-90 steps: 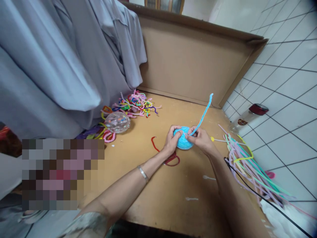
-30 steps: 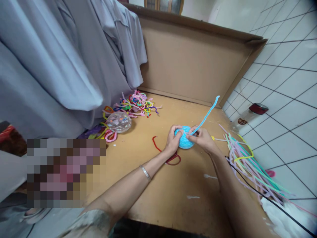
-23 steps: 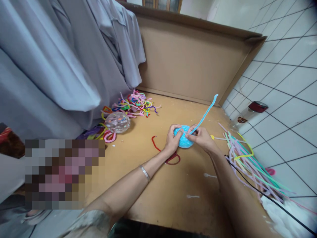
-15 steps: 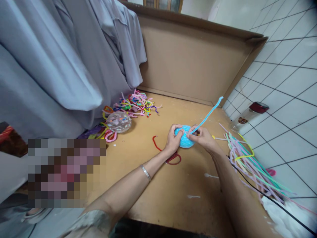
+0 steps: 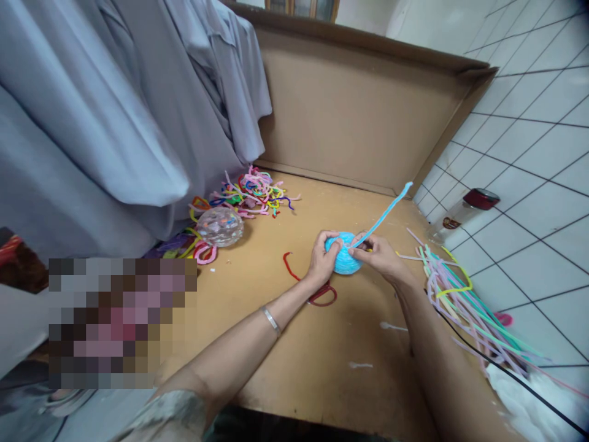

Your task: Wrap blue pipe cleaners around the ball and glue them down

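Observation:
A round blue coil of fuzzy pipe cleaner [image 5: 348, 263] is held over the table. My left hand [image 5: 323, 256] grips its left side, the thumb pressed on top near the centre. At its right side my right hand [image 5: 376, 253] pinches a blue pipe cleaner [image 5: 385, 212], whose long free end slants up and to the right. Below my left wrist lie red-handled scissors [image 5: 323, 297], partly covered by the hand. A short red pipe cleaner [image 5: 289, 265] rests just left of them.
Loose pipe cleaners [image 5: 453, 294] lie along the tiled wall, below a clear jar with a red lid [image 5: 481, 199]. At the left are a clear bowl [image 5: 221, 227] and a heap of coloured pieces [image 5: 257, 187]. Cardboard [image 5: 350, 110] stands behind; grey cloth [image 5: 138, 104] hangs left.
The free end of the blue pipe cleaner has dipped very slightly. Both hands keep their hold in nearly the same place.

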